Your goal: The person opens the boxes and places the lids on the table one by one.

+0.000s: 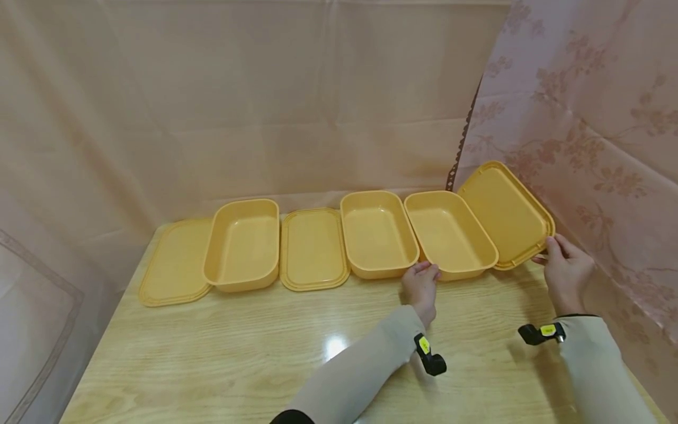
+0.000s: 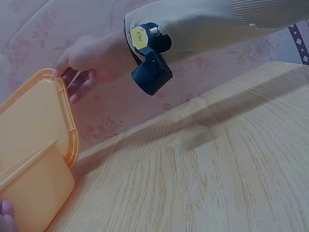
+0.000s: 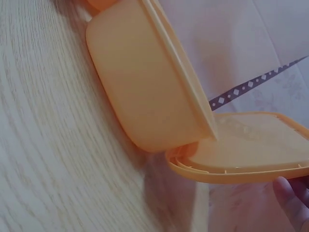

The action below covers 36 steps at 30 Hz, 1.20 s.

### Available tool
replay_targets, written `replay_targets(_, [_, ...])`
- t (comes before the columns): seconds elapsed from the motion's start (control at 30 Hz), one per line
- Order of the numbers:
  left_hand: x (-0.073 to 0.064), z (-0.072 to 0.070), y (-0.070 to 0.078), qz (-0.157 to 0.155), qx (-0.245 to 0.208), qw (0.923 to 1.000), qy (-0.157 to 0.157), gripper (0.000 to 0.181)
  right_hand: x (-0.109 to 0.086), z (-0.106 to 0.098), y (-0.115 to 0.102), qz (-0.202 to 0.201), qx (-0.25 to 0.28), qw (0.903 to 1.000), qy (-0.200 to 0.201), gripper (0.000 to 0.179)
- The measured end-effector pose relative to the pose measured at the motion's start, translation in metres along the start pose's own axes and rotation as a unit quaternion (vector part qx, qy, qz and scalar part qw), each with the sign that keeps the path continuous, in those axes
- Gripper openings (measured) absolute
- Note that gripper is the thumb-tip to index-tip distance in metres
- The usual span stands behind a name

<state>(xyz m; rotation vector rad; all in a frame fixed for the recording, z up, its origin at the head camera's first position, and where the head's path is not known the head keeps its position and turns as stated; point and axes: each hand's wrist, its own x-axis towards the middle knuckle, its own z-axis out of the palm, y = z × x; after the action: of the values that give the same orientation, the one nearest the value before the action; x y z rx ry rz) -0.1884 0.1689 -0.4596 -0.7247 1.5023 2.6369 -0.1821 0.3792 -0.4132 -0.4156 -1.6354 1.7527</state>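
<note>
In the head view the right hand [image 1: 569, 272] pinches the near right corner of a yellow lid [image 1: 505, 215], thumb on its upper face. That lid tilts up on the far right, its ribbed inner side showing, and its left edge lies beside the rightmost yellow food container [image 1: 450, 232]. At this container's near left corner, the left hand [image 1: 421, 291] holds the rim with its fingertips. Low in the left wrist view, the left hand's fingers [image 2: 7, 212] lie against the container wall. The right wrist view shows the right thumb [image 3: 287, 195] under the lid's edge.
A middle container [image 1: 378, 232] stands close to the left of the held one. Further left are a flat lid [image 1: 313, 250], another container [image 1: 243, 244] and a second flat lid [image 1: 177, 262]. All are on a wooden table [image 1: 238, 353] with curtains [image 1: 265, 100] behind and at both sides.
</note>
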Motion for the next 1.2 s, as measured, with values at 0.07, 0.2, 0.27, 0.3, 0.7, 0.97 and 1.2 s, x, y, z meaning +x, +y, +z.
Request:
replay_targets(0.07, [0.000,0.000,0.000,-0.001,-0.011,0.9999,-0.003,0.011,0.001,-0.001,0.002,0.002,0.016,0.9999,0.004,0.028])
replay_targets(0.2, [0.001,-0.001,0.000,-0.003,-0.017,0.9998,-0.008,0.011,0.001,-0.002,0.005,0.008,0.030,0.9995,0.010,0.024])
replay_targets(0.27, [0.001,-0.001,0.001,-0.004,-0.019,0.9998,-0.009,0.011,0.002,-0.003,0.006,0.009,0.026,0.9995,0.012,0.024])
replay_targets(0.3, [0.001,-0.001,0.001,-0.005,-0.019,0.9998,-0.009,0.011,0.003,-0.003,0.007,0.010,0.025,0.9996,0.013,0.025])
replay_targets(0.7, [0.003,-0.003,0.002,-0.018,-0.010,0.9998,-0.005,0.010,0.006,-0.008,0.013,0.064,0.004,0.9977,0.023,0.027])
replay_targets(0.97, [0.001,-0.004,0.003,-0.027,-0.012,0.9995,-0.015,0.011,0.010,-0.015,0.022,0.073,0.056,0.9954,0.027,0.027])
replay_targets(1.2, [0.002,-0.004,0.004,-0.029,0.000,0.9996,-0.007,0.008,0.018,-0.025,0.036,0.060,0.082,0.9948,0.005,0.017])
